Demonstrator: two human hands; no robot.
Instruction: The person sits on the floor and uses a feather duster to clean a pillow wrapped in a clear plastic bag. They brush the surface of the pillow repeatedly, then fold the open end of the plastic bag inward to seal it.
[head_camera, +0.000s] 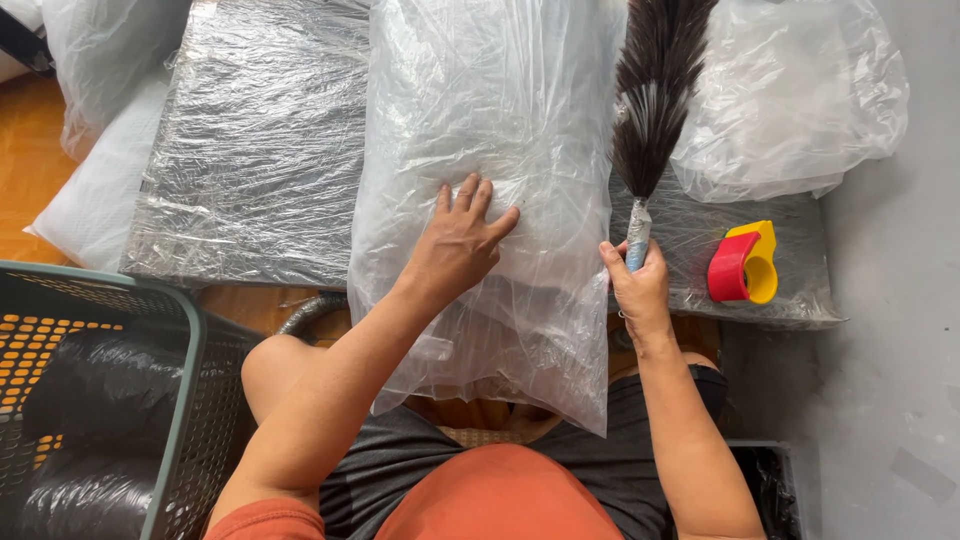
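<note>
A large clear plastic bag (480, 130) lies lengthwise on a low table wrapped in plastic film (260, 150), its near end hanging over my lap. My left hand (462, 240) rests flat on the bag with fingers spread. My right hand (638, 285) grips the wrapped handle of a dark feather duster (655, 90), which stands upright just right of the bag, feathers pointing away from me.
A red and yellow tape dispenser (742, 265) sits on the table's right end. A crumpled clear bag (790, 95) lies behind it. A dark mesh basket (110, 400) holding black wrapped bundles stands at my left. White pillows (100, 190) lie on the orange floor.
</note>
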